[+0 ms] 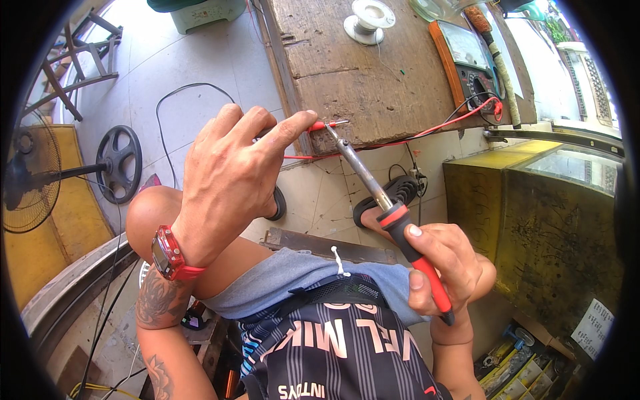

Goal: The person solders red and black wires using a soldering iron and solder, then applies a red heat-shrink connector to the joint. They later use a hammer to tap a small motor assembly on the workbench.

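My left hand point(237, 160), with a red watch on the wrist, is closed on a red test probe point(318, 125), whose metal end points right over the near edge of the wooden bench point(347, 87). My right hand point(443, 263) grips a red and black soldering iron point(400, 223); its tip reaches up-left to the probe, touching it or very close, I cannot tell which. A spool of solder wire point(368, 27) stands on the bench above. An analog multimeter point(460, 50) with red and black leads lies at the bench's right end.
A fan point(27, 173) and chair frame point(87, 53) are on the left, a green stool point(207, 17) at the back, a yellow cabinet point(527, 227) at the right. A cord point(159, 107) crosses the tiled floor. A tray of tools point(520, 360) is at lower right.
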